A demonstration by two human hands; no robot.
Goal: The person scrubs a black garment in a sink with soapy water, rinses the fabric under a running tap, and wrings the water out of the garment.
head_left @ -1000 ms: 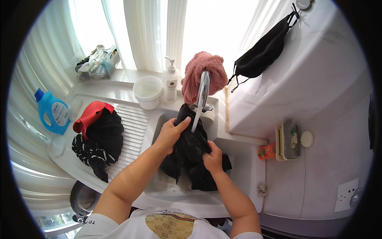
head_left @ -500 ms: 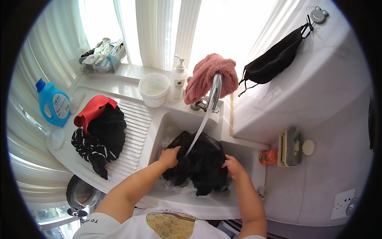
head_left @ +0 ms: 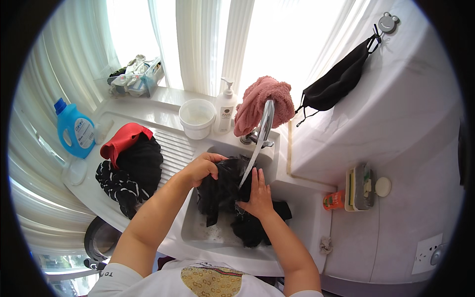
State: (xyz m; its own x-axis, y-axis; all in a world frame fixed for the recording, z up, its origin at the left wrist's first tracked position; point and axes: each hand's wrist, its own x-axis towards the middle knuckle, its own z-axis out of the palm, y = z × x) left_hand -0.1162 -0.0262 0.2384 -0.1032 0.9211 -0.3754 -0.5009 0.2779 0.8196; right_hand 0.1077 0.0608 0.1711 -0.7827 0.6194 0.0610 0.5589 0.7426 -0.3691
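A wet black garment [head_left: 225, 184] lies bunched in the white sink [head_left: 198, 232], and part of it is raised toward the basin's back left rim. My left hand [head_left: 203, 167] is closed on that raised part. Against the cloth lies my right hand [head_left: 258, 195], its fingers stretched out and pointing toward the tap. Water runs from the chrome faucet [head_left: 267, 119] onto the garment between my two hands. The cloth's lower folds [head_left: 252, 230] rest near the front of the basin, where a little foam shows.
Red and black clothes [head_left: 141, 161] are piled on the ridged washboard [head_left: 173, 148] at left, near a blue detergent bottle [head_left: 75, 129]. Behind the sink stand a white tub [head_left: 197, 119] and a pump bottle [head_left: 225, 109]. A pink towel [head_left: 264, 101] drapes over the faucet. A sponge holder [head_left: 360, 188] sits at right.
My left hand has lifted part of the garment up and back. My right hand has left the cloth's right edge and moved left, now flat on it by the water stream.
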